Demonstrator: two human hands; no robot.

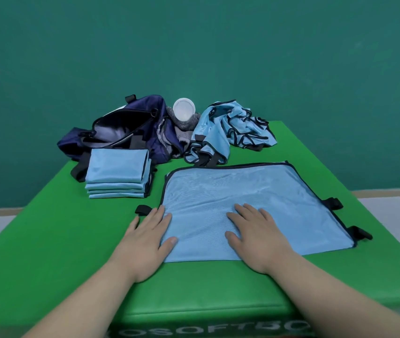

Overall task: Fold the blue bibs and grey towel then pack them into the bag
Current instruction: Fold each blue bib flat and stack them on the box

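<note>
L hand (149, 236) & R hand (255, 234), fingers flat, gripping nothing, press light-blue mesh bib w/ black trim (250, 203) on green mat (60, 240), prob. smoothing before fold.

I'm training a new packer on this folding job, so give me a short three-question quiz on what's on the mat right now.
1. True or false: the navy bag is zipped shut.
2. Where does the stack of folded bibs sit? A) inside the bag B) on the green mat, just in front of the bag C) on the floor
3. What do the left hand and right hand both rest on?

Key: 1 false, it gapes open. 2 B. 3 the spread-out bib; the left hand lies only at its left edge.
</note>
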